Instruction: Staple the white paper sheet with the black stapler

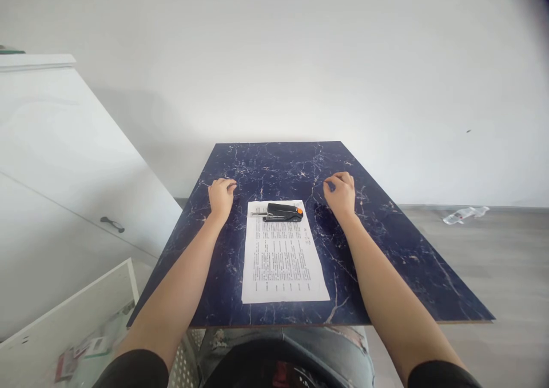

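Note:
A black stapler (282, 212) with an orange button at its right end lies sideways across the top of a printed paper sheet (278, 262). A thin metal part sticks out from the stapler's left end. The sheet's lower edge looks doubled, as if more than one page lies there. My left hand (222, 196) rests on the table left of the paper, its fingers curled in toward the thumb. Right of the stapler, my right hand (341, 192) lies with thumb and fingers bent together. Neither hand touches the paper or stapler, and no object shows in either.
Everything lies on a dark blue marbled tabletop (274, 171) against a white wall (300, 62). A white cabinet (64, 159) stands at the left, above an open white bin (86, 302) with packages inside. Clear plastic packaging (465, 214) lies on the floor at right.

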`<state>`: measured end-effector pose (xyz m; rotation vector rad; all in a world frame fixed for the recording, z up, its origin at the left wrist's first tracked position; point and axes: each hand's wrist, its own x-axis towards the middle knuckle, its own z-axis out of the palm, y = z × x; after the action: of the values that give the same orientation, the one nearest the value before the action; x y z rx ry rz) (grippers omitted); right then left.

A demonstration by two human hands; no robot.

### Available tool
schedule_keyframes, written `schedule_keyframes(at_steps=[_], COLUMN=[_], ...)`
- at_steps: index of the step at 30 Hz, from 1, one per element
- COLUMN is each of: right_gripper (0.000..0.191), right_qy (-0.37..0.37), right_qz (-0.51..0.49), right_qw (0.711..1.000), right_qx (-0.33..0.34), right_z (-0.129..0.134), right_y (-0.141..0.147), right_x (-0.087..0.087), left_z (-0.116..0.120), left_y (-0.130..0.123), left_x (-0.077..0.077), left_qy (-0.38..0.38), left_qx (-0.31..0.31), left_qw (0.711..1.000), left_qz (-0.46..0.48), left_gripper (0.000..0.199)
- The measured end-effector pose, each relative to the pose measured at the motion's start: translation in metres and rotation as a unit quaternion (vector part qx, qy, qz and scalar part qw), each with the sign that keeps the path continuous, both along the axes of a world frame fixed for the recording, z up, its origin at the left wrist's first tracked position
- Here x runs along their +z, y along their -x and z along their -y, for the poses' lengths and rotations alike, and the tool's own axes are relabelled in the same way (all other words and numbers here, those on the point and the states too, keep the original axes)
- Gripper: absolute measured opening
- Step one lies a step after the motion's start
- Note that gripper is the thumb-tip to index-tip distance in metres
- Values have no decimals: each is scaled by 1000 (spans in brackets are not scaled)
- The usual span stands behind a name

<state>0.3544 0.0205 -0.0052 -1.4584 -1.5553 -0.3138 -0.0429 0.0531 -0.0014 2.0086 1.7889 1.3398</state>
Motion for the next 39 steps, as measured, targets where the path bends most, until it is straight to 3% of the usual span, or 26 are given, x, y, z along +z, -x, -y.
schedule_keyframes(at_steps=[3,7,11,15,20,24,31,39], right_gripper=[16,17,41,43,35,35,37,36], right_qy=[-19,31,114,181,214,213,222,213], right_qz=[9,-12,46,89,107,95,86,77], right_qw=[997,971,904,871,888,905,909,906], right_qx=[75,237,409,448,392,357,343,357], right_z=[8,21,28,30,29,24,18,18], right_y=[29,57,72,77,73,67,59,60], right_x=[10,18,21,18,13,8,6,5], left_z=[7,11,11,12,16,18,25,29], left_y=[-13,-26,-26,-25,-36,-46,-45,-46], left_x=[6,5,1,-5,-13,-15,-5,-2], left_qy=[-27,53,149,205,189,144,87,39], left_qx=[-48,-118,-150,-164,-202,-230,-307,-324], left_qw=[983,897,836,814,827,870,925,944], left_qz=[175,422,507,519,489,411,207,54], left_gripper=[12,27,33,30,43,47,33,15])
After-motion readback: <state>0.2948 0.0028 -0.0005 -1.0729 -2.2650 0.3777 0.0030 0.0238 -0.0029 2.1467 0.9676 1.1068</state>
